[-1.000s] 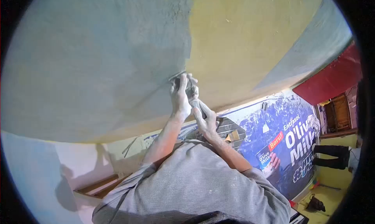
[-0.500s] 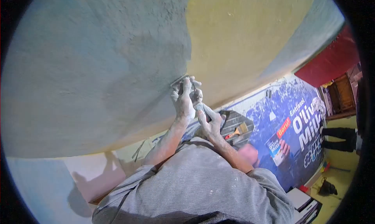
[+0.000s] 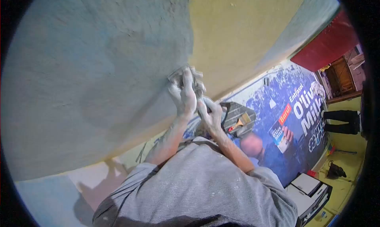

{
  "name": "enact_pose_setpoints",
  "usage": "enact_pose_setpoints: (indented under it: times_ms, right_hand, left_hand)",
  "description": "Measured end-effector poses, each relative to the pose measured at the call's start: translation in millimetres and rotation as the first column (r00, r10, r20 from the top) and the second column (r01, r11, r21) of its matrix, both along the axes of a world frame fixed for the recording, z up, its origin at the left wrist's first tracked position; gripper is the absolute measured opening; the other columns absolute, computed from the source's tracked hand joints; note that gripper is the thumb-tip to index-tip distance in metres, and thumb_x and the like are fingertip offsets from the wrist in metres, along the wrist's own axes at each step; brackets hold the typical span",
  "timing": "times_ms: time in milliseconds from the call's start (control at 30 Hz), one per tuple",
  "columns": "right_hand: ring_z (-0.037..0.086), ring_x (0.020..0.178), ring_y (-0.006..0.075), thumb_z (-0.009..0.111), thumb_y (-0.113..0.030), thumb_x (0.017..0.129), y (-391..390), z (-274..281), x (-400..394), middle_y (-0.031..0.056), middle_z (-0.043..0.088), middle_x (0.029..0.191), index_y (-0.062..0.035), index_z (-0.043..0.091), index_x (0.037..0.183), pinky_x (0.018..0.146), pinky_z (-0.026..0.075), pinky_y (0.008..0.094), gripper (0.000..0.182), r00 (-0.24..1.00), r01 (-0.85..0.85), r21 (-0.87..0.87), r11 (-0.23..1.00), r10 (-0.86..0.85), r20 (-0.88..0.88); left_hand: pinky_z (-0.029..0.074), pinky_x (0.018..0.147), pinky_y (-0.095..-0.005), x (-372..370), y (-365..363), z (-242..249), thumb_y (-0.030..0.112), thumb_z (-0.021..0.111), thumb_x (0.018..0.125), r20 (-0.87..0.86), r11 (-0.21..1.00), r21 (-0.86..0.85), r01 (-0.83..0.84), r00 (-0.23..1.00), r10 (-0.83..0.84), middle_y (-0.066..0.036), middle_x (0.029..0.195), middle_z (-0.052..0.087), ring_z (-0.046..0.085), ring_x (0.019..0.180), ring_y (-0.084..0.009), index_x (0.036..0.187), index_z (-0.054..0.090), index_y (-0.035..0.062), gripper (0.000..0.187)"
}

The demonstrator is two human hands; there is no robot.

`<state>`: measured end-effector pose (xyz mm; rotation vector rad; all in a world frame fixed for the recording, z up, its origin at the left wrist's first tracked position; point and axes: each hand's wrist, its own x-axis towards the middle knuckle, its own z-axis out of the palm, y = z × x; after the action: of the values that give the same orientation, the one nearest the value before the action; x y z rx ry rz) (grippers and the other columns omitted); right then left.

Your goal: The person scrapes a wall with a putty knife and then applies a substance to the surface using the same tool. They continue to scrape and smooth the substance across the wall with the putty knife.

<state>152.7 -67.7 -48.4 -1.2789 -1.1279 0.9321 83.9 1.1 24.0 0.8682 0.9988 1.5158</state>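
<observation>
My left hand [image 3: 184, 93], coated in whitish dust, is closed around a flat thin-edged tool [image 3: 174, 73] that lies against the wall where the grey-blue patch [image 3: 118, 61] meets the yellow paint [image 3: 233, 33]. Most of the tool is hidden by my fingers, so its exact kind does not show. Just below and to the right, my right hand [image 3: 210, 115] has its fingers pinched together close to the left palm. What they pinch is hidden.
A printed blue banner [image 3: 277, 163] covers the floor, with a brush [image 3: 240, 122] on a dark ridged piece [image 3: 237, 110]. At right are a person's dark-trousered legs [image 3: 342, 122], a red panel [image 3: 324, 41], a white-topped unit [image 3: 304, 183] and a black object [image 3: 335, 171].
Both hands have shifted slightly up and left in the view, with the tool still at the wall. The camera view has tilted a little.
</observation>
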Motion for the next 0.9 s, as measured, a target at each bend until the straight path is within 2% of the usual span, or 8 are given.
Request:
enact_pose_setpoints:
  times_ms: [233, 300, 500, 567, 633, 733, 833, 900]
  right_hand:
    - [0.043, 0.063, 0.0048, 0.062, -0.022, 0.093, -8, 17, 4, -0.0037, 0.052, 0.067, -0.0006, 0.065, 0.117, 0.054, 0.036, 0.0239, 0.033, 0.992, -0.005, -0.112, 0.994, -0.010, -0.127]
    - [0.046, 0.067, 0.0055, 0.062, -0.022, 0.093, -14, -6, -1, -0.0021, 0.056, 0.070, -0.0009, 0.065, 0.117, 0.058, 0.039, 0.0240, 0.032, 0.996, 0.084, -0.042, 0.996, -0.082, 0.043]
    - [0.052, 0.074, 0.0062, 0.061, -0.019, 0.093, -14, 13, 5, 0.0024, 0.067, 0.083, 0.0009, 0.064, 0.118, 0.068, 0.045, 0.0248, 0.033, 0.994, 0.082, -0.105, 0.991, -0.089, -0.060]
    - [0.052, 0.075, 0.0064, 0.061, -0.019, 0.093, -14, 2, 9, 0.0047, 0.068, 0.085, 0.0020, 0.064, 0.118, 0.068, 0.046, 0.0245, 0.033, 0.987, 0.067, -0.163, 0.984, -0.042, 0.153]
    - [0.051, 0.072, 0.0071, 0.060, -0.018, 0.093, -12, -3, 6, 0.0069, 0.063, 0.079, 0.0012, 0.064, 0.117, 0.065, 0.045, 0.0248, 0.031, 0.993, 0.101, 0.081, 0.992, -0.106, 0.061]
    - [0.056, 0.080, 0.0081, 0.061, -0.014, 0.092, -5, 16, 13, 0.0072, 0.069, 0.092, 0.0017, 0.063, 0.119, 0.071, 0.047, 0.0245, 0.031, 0.999, 0.042, -0.217, 0.975, -0.036, 0.033]
    - [0.049, 0.064, 0.0069, 0.061, -0.021, 0.091, -8, -10, 10, 0.0036, 0.055, 0.065, 0.0001, 0.066, 0.115, 0.058, 0.043, 0.0279, 0.032, 0.989, 0.110, 0.020, 0.994, -0.111, 0.093]
    - [0.048, 0.063, 0.0066, 0.062, -0.018, 0.091, -7, -24, 6, 0.0047, 0.058, 0.067, 0.0000, 0.065, 0.116, 0.058, 0.042, 0.0253, 0.031, 0.980, 0.157, 0.196, 0.968, -0.177, 0.090]
  left_hand:
    - [0.039, 0.038, -0.0257, 3, 1, 12, 0.021, 0.054, 0.098, -0.016, 0.999, -0.017, 0.048, 0.999, -0.048, -0.009, 0.074, 0.062, 0.055, 0.045, -0.0141, 0.097, 0.056, 0.0002, 0.021]
    - [0.035, 0.035, -0.0246, -1, 0, -19, 0.023, 0.053, 0.100, 0.020, 0.998, 0.015, 0.062, 0.998, -0.062, -0.007, 0.073, 0.063, 0.052, 0.043, -0.0106, 0.095, 0.057, 0.0016, 0.022]
    - [0.037, 0.036, -0.0242, 6, 3, -13, 0.021, 0.052, 0.100, 0.045, 0.997, -0.017, 0.069, 0.997, -0.068, -0.006, 0.073, 0.062, 0.054, 0.044, -0.0108, 0.095, 0.057, 0.0026, 0.020]
    - [0.037, 0.036, -0.0239, 4, 3, -33, 0.022, 0.053, 0.100, 0.103, 0.995, -0.001, 0.097, 0.990, -0.096, -0.006, 0.073, 0.062, 0.054, 0.044, -0.0106, 0.096, 0.058, 0.0025, 0.021]
    - [0.037, 0.037, -0.0241, 8, 7, -19, 0.022, 0.053, 0.100, 0.081, 0.998, -0.003, 0.064, 0.995, -0.064, -0.006, 0.072, 0.062, 0.053, 0.044, -0.0106, 0.097, 0.058, 0.0023, 0.021]
    - [0.038, 0.038, -0.0251, 8, 11, -8, 0.022, 0.053, 0.100, 0.126, 0.990, -0.106, 0.088, 0.989, -0.075, -0.007, 0.073, 0.063, 0.055, 0.046, -0.0121, 0.095, 0.059, 0.0017, 0.022]
    - [0.039, 0.037, -0.0256, 4, 4, -39, 0.025, 0.054, 0.099, 0.087, 0.996, -0.053, 0.067, 0.994, -0.062, -0.007, 0.073, 0.064, 0.055, 0.045, -0.0125, 0.095, 0.060, 0.0017, 0.024]
    - [0.039, 0.037, -0.0257, 7, 10, -40, 0.025, 0.054, 0.099, 0.077, 0.998, 0.007, 0.069, 0.995, -0.069, -0.006, 0.073, 0.064, 0.055, 0.044, -0.0126, 0.095, 0.060, 0.0020, 0.024]
